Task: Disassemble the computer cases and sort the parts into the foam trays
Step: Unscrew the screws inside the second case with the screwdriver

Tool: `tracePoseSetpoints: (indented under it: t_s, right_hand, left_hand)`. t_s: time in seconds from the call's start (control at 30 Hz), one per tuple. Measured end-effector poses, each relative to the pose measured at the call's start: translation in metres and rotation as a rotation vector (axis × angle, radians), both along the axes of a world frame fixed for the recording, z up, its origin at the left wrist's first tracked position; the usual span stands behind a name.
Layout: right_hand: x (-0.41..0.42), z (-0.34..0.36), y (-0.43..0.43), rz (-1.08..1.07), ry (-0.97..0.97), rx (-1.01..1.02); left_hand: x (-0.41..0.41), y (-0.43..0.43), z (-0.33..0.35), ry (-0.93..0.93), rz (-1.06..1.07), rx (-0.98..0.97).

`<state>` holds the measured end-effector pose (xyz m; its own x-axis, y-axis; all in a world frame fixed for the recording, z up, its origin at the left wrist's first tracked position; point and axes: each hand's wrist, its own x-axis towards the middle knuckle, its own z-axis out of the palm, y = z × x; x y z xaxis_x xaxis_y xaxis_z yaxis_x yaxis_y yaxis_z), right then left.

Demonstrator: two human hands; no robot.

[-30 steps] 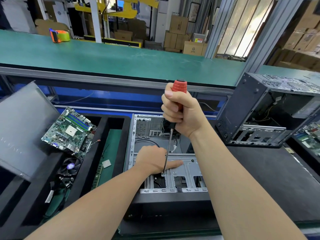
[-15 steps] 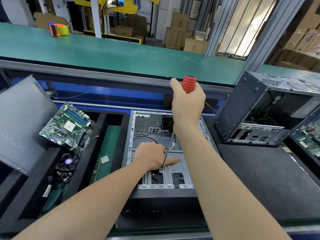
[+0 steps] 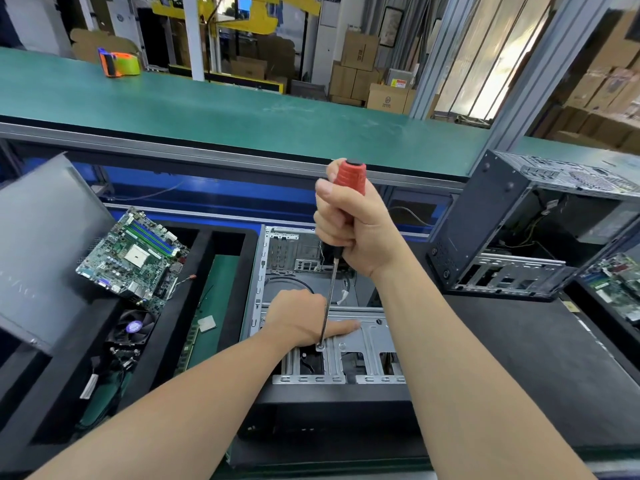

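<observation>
A long green bench [image 3: 242,109] runs across the far side, with stacked cardboard boxes [image 3: 358,50] behind it. In front, on a lower dark surface, an open computer case [image 3: 273,271] lies flat in the middle, its inside facing up. A second computer case [image 3: 485,220] stands to the right, well apart, its open side facing the viewer. At far left a grey metal panel [image 3: 45,244] leans tilted over the edge of a black foam tray [image 3: 204,251], which sits just beside the middle case.

A green circuit board [image 3: 133,258] rests tilted across the tray's far left part, and a dark cooling fan [image 3: 133,329] lies in the compartment below it. The next compartment holds a flat green board with a small square chip [image 3: 206,323] on it.

Both bare arms reach into the middle case. The right hand [image 3: 353,233] is clenched around the red handle of a screwdriver [image 3: 349,178] held nearly upright – its tip meets a screw [image 3: 320,347] on the silver drive bracket [image 3: 367,337] at the near end of the case. The left hand [image 3: 298,320] rests on that bracket beside the shaft, one finger stretched straight along the metal; the other fingers are tucked out of sight, so whether they grip anything cannot be told.

An orange tape dispenser [image 3: 119,63] sits on the far bench at left.
</observation>
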<state>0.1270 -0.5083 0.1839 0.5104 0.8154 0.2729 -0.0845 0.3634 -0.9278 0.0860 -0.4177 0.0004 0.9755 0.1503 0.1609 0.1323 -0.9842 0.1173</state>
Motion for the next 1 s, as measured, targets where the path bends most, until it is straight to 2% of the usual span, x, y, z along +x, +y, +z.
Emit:
tracePoseSetpoints:
  t_s: [0.07,0.17,0.23,0.33,0.43,0.5,0.63,0.9,0.93,1.0]
  right_hand:
    - [-0.009,0.002,0.006,-0.206,-0.117,-0.035]
    - [-0.024,0.003,0.015,-0.622,-0.317,-0.146]
    - [-0.031,0.003,0.02,-0.851,-0.3,-0.174]
    - [-0.033,-0.002,0.028,-0.981,-0.182,-0.15]
    - [-0.03,-0.004,0.027,-1.045,-0.215,-0.122]
    - [-0.025,-0.001,0.025,-0.981,-0.175,-0.111]
    - [-0.014,0.001,0.023,-0.697,-0.099,-0.125]
    - [0.006,0.005,0.01,0.066,-0.018,-0.042]
    - [0.006,0.004,0.01,0.108,-0.005,-0.025]
    - [0.006,0.002,0.012,0.054,-0.005,-0.021]
  left_hand:
    - [0.0,0.0,0.0,0.024,0.009,-0.01]
    - [-0.001,0.0,0.002,0.028,0.013,-0.022]
    - [-0.001,0.0,0.002,0.042,0.005,-0.037]
    - [-0.005,-0.002,0.008,0.067,-0.003,-0.046]
    - [-0.004,-0.002,0.007,0.047,-0.019,-0.019]
    - [-0.002,-0.001,0.005,0.035,-0.018,0.001]
    - [0.0,0.0,0.002,0.017,0.001,0.001]
    - [-0.001,0.001,-0.001,0.005,-0.007,-0.008]
    - [0.0,0.002,-0.001,0.002,-0.007,-0.008]
    - [0.0,0.001,0.0,0.018,-0.005,-0.006]
